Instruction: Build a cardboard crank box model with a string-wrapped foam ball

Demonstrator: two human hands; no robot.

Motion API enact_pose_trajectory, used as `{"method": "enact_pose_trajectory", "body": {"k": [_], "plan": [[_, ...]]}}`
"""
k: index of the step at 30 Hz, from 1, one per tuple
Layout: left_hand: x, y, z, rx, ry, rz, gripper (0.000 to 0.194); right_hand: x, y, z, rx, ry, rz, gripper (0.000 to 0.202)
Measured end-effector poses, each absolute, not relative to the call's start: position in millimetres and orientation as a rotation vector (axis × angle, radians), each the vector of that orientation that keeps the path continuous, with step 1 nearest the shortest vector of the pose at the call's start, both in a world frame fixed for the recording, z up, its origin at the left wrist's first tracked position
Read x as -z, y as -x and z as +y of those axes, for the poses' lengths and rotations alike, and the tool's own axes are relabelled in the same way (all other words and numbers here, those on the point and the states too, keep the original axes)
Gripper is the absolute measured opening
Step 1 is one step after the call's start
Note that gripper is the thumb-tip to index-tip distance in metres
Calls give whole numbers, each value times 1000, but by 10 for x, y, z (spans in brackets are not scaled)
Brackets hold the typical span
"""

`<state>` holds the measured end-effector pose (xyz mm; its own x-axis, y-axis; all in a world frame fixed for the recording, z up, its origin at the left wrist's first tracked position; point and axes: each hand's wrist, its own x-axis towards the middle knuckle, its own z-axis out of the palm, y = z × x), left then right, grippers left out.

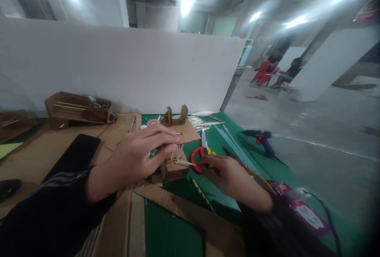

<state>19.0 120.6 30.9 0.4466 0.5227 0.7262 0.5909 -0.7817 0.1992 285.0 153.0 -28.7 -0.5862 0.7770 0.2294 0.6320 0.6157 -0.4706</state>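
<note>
A cardboard model [190, 131] with two upright tabs on its top plate stands on the green table, thin wooden sticks under the plate. My left hand [142, 148] is at its left side, thumb and fingers pinched together at the plate's edge; what lies between the fingertips is too small to name. With fingers closed, my right hand [227, 174] holds a thin wooden stick [185, 163], whose far end reaches the model's lower part. Scissors with red and yellow handles [204, 140] lie just behind my right hand.
A blue glue gun [261, 140] lies at the right, near a purple-and-white item [310, 217]. Cardboard strips [190, 209] lie in front. At the left are a black slab [74, 154] and a cardboard box [78, 108]. A white panel [124, 67] stands behind; people sit far off.
</note>
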Motion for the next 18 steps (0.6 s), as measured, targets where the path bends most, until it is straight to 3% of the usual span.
{"method": "enact_pose_trajectory", "body": {"k": [9,18], "plan": [[-304,-191,1201,1201,2567,-1018,17,102,-2880,1466,-823,1054,-2387,29],[-350,-218,899,1161,2377,-982,30,178,-2879,1342,-1461,927,-2048,35]]}}
